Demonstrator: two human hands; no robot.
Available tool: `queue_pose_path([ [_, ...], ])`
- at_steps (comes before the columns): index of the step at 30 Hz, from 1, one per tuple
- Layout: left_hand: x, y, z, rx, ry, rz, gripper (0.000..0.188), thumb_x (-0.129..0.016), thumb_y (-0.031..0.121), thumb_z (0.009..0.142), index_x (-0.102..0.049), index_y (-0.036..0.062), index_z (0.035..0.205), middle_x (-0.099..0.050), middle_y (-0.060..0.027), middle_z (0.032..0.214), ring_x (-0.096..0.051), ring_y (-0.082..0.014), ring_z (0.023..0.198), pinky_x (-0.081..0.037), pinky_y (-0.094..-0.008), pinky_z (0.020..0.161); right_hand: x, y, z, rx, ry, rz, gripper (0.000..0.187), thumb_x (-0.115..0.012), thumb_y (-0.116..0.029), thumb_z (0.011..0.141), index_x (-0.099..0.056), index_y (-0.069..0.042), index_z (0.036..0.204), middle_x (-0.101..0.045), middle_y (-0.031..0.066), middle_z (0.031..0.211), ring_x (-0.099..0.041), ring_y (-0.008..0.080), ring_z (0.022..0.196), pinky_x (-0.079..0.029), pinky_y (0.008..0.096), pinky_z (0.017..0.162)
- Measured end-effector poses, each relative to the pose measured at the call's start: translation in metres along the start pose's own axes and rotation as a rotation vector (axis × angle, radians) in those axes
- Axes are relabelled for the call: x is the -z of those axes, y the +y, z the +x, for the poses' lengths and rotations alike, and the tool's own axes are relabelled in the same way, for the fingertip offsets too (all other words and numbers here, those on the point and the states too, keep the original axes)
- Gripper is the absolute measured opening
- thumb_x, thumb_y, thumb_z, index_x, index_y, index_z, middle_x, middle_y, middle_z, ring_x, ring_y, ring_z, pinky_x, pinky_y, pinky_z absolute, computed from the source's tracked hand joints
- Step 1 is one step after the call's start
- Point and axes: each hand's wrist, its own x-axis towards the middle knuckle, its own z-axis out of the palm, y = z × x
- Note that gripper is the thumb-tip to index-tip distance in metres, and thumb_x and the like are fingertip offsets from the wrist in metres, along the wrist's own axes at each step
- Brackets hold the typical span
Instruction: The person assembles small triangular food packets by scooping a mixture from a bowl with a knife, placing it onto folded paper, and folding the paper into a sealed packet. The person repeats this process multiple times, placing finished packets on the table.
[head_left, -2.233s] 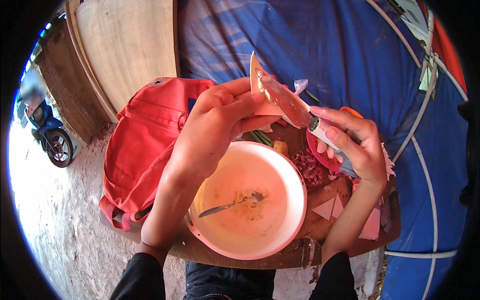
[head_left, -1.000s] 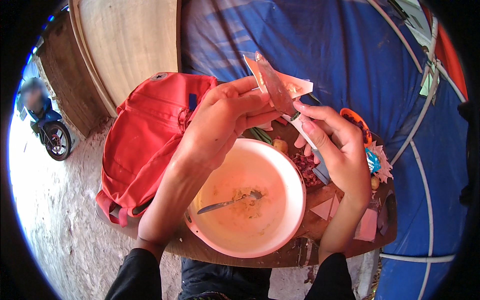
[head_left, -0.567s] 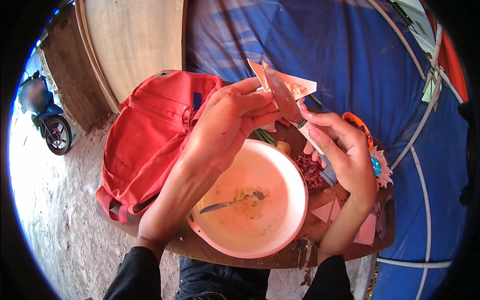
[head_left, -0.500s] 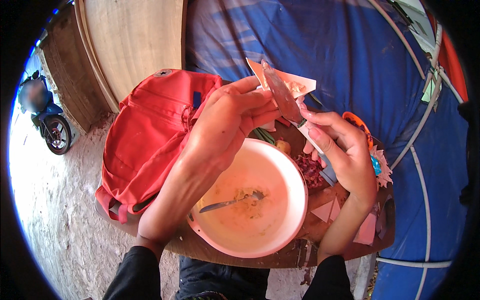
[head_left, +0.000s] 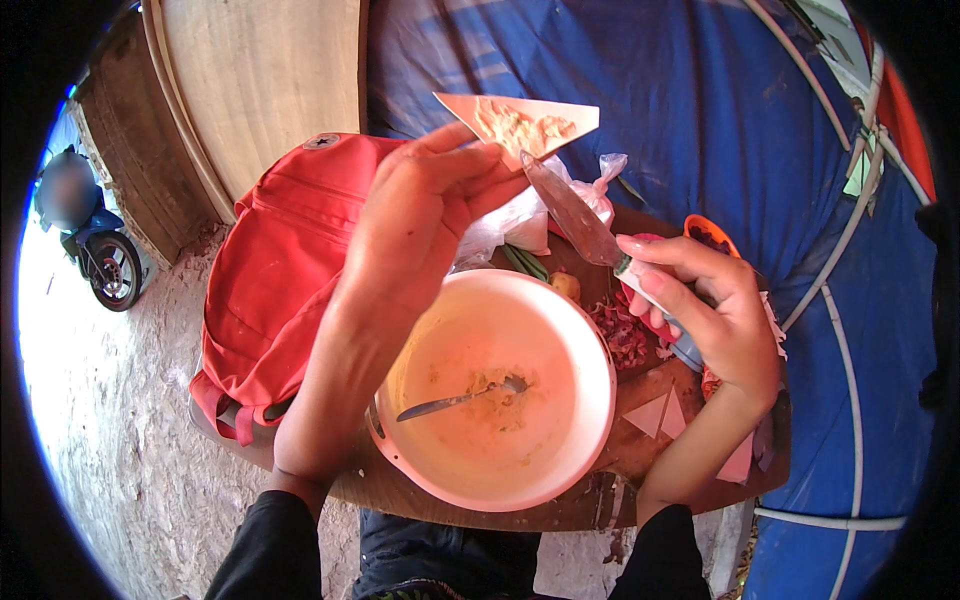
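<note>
My left hand [head_left: 415, 205] pinches one corner of a flat white triangular sheet [head_left: 575, 112], held up beyond the bowl. A lumpy pale-orange paste [head_left: 515, 128] is spread over the middle of that sheet. My right hand [head_left: 715, 305] grips a knife [head_left: 577, 218] by its pale handle. Its wide, smeared blade points up and left, the tip close to the sheet's lower edge; whether they touch I cannot tell. Below my hands stands a large white bowl [head_left: 470, 325] with smears of paste at its bottom. A metal spoon [head_left: 445, 407] lies inside it.
A red backpack [head_left: 285, 270] lies left of the bowl on the brown table [head_left: 350, 490]. More triangular sheets [head_left: 655, 415], chopped purplish-red pieces [head_left: 622, 335], an orange bowl [head_left: 722, 228] and clear plastic bags [head_left: 595, 195] sit around it. A blue tarp [head_left: 660, 90] hangs behind.
The triangular sheet has moved left and slightly up with my left hand, its paste now facing into view. My right hand has drawn the knife down and right, off the paste.
</note>
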Motion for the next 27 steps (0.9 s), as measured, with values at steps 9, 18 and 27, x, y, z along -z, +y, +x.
queue_pose_path([
  [9, -0.001, 0.007, 0.0, 0.037, -0.096, 0.121, 0.028, -0.051, 0.007, 0.096, -0.062, -0.0104, 0.115, -0.071, -0.0166, 0.108, -0.071, -0.0217, 0.1, -0.055, -0.0332, 0.101, 0.033, 0.019, -0.001, 0.101, -0.07, 0.359, 0.046, -0.06, -0.024, 0.101, -0.053, 0.002, 0.138, -0.063, 0.0141, 0.082, -0.055, 0.0102, 0.056, -0.043, 0.0217, 0.048],
  [18, -0.008, 0.01, -0.004, 0.133, -0.178, 0.186, 0.027, -0.054, 0.005, 0.093, -0.063, -0.0079, 0.116, -0.073, -0.0133, 0.104, -0.073, -0.0195, 0.094, -0.059, -0.035, 0.094, 0.043, 0.03, 0.013, 0.082, -0.254, 0.637, 0.045, -0.054, -0.028, 0.104, -0.052, 0.004, 0.137, -0.062, 0.0161, 0.078, -0.054, 0.0131, 0.049, -0.044, 0.0241, 0.042],
  [27, -0.011, 0.004, -0.008, 0.282, -0.213, 0.298, 0.027, -0.062, 0.006, 0.092, -0.069, -0.0067, 0.114, -0.074, -0.0111, 0.097, -0.073, -0.0173, 0.084, -0.058, -0.0273, 0.08, 0.033, 0.027, 0.016, 0.134, 0.02, 0.122, 0.032, -0.069, -0.013, 0.095, -0.065, 0.005, 0.121, -0.071, 0.0108, 0.089, -0.063, 0.0101, 0.071, -0.049, 0.0236, 0.066],
])
